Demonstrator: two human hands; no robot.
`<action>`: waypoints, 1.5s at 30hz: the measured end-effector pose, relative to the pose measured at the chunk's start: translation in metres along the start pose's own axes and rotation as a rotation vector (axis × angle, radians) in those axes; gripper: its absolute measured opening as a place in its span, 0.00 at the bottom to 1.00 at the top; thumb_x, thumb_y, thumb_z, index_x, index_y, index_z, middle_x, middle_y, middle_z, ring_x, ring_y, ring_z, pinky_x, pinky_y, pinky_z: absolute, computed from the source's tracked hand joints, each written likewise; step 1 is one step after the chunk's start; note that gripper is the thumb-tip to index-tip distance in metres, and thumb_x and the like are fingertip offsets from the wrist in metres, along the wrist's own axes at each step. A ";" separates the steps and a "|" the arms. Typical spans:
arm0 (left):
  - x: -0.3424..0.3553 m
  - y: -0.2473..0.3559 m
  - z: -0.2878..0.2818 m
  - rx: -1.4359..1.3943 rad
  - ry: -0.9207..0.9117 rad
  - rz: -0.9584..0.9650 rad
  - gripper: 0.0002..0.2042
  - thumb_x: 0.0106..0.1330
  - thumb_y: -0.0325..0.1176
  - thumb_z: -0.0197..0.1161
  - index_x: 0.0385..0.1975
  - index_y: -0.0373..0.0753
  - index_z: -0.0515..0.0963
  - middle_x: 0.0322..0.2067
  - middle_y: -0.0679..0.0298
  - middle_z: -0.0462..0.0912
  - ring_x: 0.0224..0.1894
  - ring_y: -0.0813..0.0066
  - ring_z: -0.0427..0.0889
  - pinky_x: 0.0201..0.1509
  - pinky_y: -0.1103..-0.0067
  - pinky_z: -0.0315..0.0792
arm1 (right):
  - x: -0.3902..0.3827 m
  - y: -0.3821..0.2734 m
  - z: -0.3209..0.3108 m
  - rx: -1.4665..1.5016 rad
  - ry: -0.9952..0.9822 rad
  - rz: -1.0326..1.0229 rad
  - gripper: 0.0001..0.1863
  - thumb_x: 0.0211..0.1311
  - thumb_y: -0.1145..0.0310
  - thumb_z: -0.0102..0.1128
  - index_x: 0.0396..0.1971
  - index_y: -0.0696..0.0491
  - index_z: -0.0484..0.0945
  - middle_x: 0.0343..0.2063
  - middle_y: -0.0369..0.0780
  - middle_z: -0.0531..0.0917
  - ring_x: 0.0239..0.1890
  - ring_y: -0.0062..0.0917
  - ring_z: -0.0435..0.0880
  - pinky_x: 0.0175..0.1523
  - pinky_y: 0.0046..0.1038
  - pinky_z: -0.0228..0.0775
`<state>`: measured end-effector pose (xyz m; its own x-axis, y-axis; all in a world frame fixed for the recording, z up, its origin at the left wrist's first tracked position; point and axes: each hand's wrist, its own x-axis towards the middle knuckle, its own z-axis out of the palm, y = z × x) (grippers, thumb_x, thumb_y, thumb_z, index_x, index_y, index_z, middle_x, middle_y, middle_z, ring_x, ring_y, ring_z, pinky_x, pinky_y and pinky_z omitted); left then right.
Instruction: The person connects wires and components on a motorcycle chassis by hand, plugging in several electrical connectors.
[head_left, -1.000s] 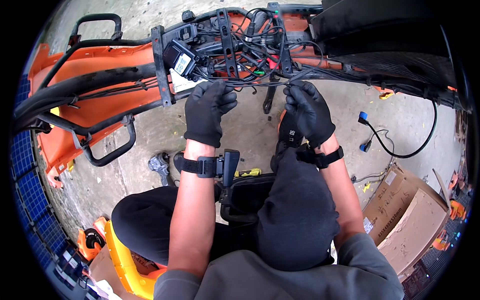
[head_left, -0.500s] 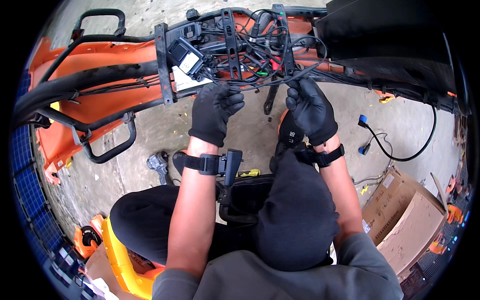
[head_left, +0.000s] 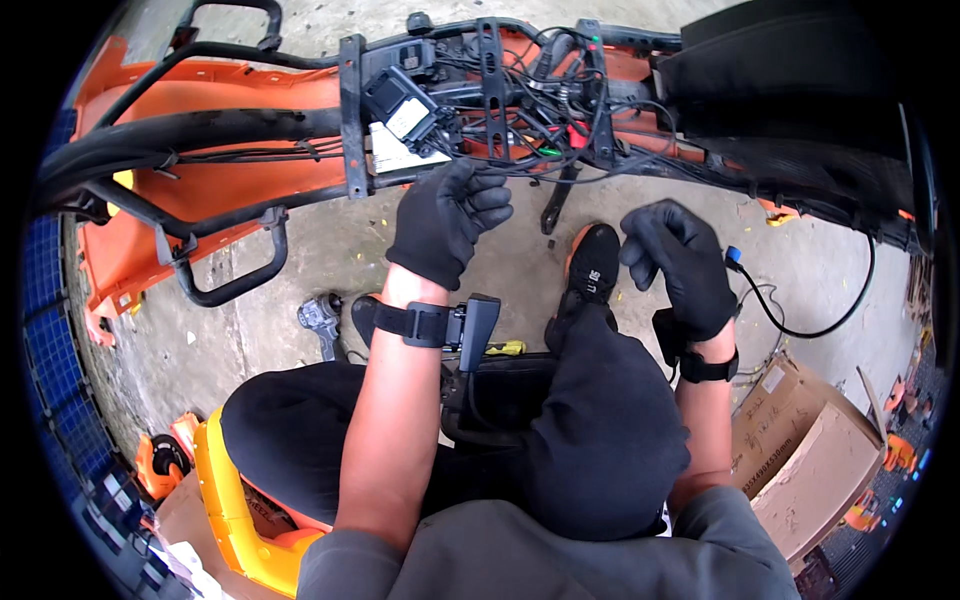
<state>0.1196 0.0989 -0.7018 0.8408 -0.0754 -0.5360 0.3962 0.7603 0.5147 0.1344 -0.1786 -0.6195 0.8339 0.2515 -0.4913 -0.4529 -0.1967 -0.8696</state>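
Observation:
My left hand [head_left: 450,222], in a black glove, is at the near edge of an orange vehicle frame [head_left: 250,174]. Its thumb and forefinger are closed on a thin black cable [head_left: 520,172], while the other fingers curl loosely. My right hand [head_left: 682,268], also gloved, hangs over the floor away from the wiring; its fingers are half-bent and apart, with nothing visible in them. Just beyond my left hand lies a black control box [head_left: 402,107] with a white label. Tangled black wires and a red connector [head_left: 577,134] lie between the black crossbars [head_left: 492,90].
A large black panel [head_left: 790,95] covers the frame's right end. A black cable with a blue plug [head_left: 733,257] droops at the right. On the floor are a power tool [head_left: 320,317], a yellow-handled tool [head_left: 506,348], and an open cardboard box [head_left: 800,450]. A yellow-orange part [head_left: 225,500] is at lower left.
My right hand has let go of the cable and moved right and back toward me. My left hand stays at the cable. The frame appears shifted slightly rightward in view.

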 end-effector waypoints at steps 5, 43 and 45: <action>-0.004 0.003 0.023 -0.134 0.104 0.015 0.11 0.72 0.31 0.51 0.44 0.30 0.74 0.29 0.64 0.76 0.28 0.77 0.73 0.33 0.79 0.72 | 0.019 -0.038 0.024 0.077 -0.255 -0.054 0.22 0.72 0.54 0.52 0.53 0.57 0.74 0.40 0.40 0.83 0.33 0.19 0.83 0.37 0.19 0.75; 0.101 -0.004 0.038 1.200 0.032 0.429 0.08 0.58 0.25 0.63 0.37 0.33 0.80 0.28 0.58 0.84 0.26 0.71 0.82 0.24 0.77 0.73 | 0.056 0.009 0.067 0.305 -0.150 -0.191 0.15 0.72 0.62 0.52 0.47 0.58 0.74 0.29 0.37 0.82 0.24 0.14 0.76 0.31 0.19 0.71; 0.103 -0.004 0.037 1.047 0.104 0.252 0.07 0.59 0.25 0.62 0.36 0.35 0.81 0.30 0.60 0.83 0.31 0.74 0.83 0.27 0.78 0.74 | 0.059 0.006 0.068 0.275 -0.127 -0.196 0.14 0.72 0.63 0.51 0.47 0.58 0.74 0.29 0.37 0.82 0.24 0.14 0.76 0.30 0.19 0.70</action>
<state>0.2184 0.0638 -0.7342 0.9266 0.0985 -0.3630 0.3755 -0.1860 0.9080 0.1596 -0.1004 -0.6573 0.8754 0.3780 -0.3012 -0.3705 0.1247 -0.9204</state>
